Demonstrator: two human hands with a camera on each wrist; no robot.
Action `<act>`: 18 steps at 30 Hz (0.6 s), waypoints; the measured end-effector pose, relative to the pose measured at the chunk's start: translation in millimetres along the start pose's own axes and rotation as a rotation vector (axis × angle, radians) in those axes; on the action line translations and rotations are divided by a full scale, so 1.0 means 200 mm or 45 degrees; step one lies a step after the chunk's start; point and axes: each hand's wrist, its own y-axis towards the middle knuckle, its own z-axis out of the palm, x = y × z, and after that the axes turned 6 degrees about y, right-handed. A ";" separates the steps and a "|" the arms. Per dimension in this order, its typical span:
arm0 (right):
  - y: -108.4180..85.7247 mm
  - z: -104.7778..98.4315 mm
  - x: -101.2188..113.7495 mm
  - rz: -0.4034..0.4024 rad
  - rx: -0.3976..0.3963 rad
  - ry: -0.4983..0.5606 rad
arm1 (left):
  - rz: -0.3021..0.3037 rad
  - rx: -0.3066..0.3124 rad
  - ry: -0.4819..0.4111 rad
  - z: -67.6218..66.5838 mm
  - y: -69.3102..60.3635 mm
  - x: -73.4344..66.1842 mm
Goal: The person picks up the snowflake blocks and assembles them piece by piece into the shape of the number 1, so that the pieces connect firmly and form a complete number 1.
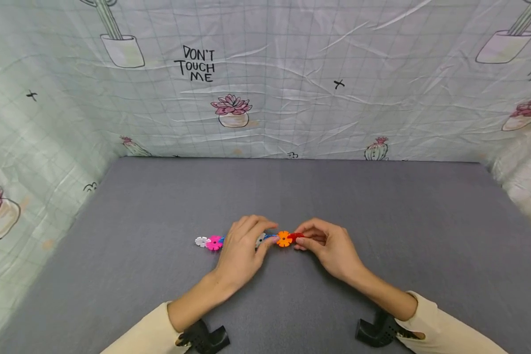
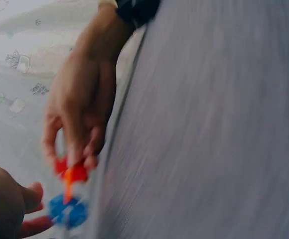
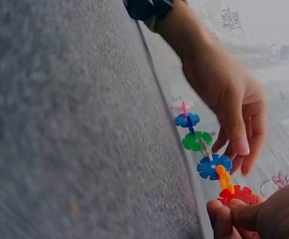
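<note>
A chain of flower-shaped plastic linking pieces stretches across the middle of the table. White point(image 1: 201, 241) and pink point(image 1: 214, 243) pieces form its left end. Further along come a green piece point(image 3: 197, 141), a blue piece point(image 3: 214, 167), an orange piece point(image 1: 284, 239) and a red piece point(image 3: 239, 193) at the right end. My right hand point(image 1: 332, 243) pinches the red piece between thumb and fingers. Over the chain's middle, my left hand point(image 1: 243, 241) has its thumb and fingers apart beside the blue piece, hiding part of the chain in the head view.
The grey tabletop point(image 1: 292, 196) extends around both hands. A printed cloth point(image 1: 283, 73) with plant drawings hangs behind it and along the sides. Black wrist mounts point(image 1: 208, 339) sit below both cream sleeves point(image 1: 447, 324).
</note>
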 end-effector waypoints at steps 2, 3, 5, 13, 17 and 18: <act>0.00 -0.01 0.00 0.003 -0.009 0.005 | 0.005 0.051 0.015 -0.06 0.03 0.02; 0.00 -0.01 0.00 0.005 -0.013 0.014 | 0.008 0.081 0.024 -0.09 0.05 0.02; 0.01 -0.02 0.00 0.004 -0.018 0.024 | 0.012 0.139 0.038 -0.16 0.08 0.05; 0.04 -0.06 0.00 -0.002 -0.043 0.040 | -0.033 0.475 0.128 -0.35 0.12 0.14; 0.05 -0.09 -0.01 -0.003 -0.034 0.016 | -0.087 0.639 0.175 -0.37 0.10 0.18; 0.05 -0.09 -0.02 -0.004 -0.027 0.011 | -0.091 0.666 0.181 -0.37 0.10 0.19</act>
